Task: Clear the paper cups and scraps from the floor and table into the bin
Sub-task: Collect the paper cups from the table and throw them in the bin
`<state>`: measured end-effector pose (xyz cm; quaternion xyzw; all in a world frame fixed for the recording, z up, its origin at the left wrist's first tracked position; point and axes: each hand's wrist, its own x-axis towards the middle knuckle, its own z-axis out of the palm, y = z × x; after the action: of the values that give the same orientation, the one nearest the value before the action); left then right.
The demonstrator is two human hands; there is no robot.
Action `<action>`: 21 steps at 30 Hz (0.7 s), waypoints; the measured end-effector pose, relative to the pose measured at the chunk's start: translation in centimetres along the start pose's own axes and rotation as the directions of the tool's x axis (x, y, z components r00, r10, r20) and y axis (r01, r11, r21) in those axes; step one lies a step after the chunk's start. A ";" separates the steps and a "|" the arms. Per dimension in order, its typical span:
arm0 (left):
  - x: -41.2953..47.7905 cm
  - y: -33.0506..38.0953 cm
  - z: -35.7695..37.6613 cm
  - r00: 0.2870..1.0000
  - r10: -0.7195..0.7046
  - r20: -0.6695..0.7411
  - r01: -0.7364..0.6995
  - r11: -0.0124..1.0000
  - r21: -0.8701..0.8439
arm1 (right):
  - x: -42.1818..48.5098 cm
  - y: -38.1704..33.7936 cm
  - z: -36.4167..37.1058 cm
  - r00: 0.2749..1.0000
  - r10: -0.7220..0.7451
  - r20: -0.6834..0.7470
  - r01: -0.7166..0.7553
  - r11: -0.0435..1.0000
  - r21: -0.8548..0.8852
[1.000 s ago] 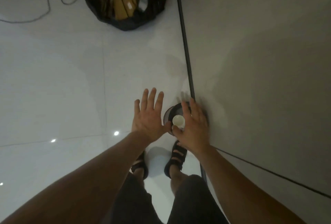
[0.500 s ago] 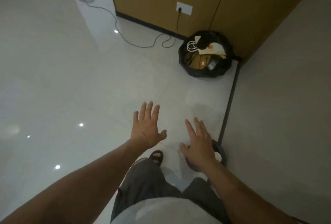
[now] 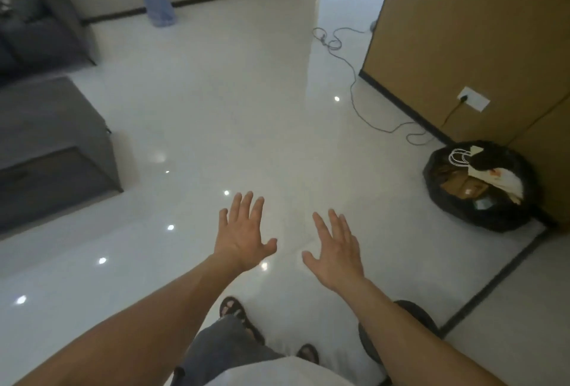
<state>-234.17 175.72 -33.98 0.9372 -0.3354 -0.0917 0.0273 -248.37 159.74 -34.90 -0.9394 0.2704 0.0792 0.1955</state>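
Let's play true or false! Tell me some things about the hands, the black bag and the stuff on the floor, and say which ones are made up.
1. The left hand and the right hand are both empty, with fingers spread. True.
2. The black bag has nothing in it. False: it is stuffed with paper and brown cardboard.
3. A cable runs along the floor to the wall socket. True.
4. The blue water bottle lies in the middle of the floor. False: it stands at the far wall.
5. The person is barefoot. False: a sandal shows on the foot.
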 end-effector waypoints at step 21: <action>-22.9 -45.4 -3.1 0.686 -0.701 -0.194 0.690 0.712 -0.131 | -1.1 -50.0 13.3 0.709 -0.674 0.208 0.698 0.712 -0.073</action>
<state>-222.62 225.31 -32.53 0.9973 0.0524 0.0057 0.0512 -222.92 204.54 -30.49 -0.9740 -0.1227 0.0981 0.1633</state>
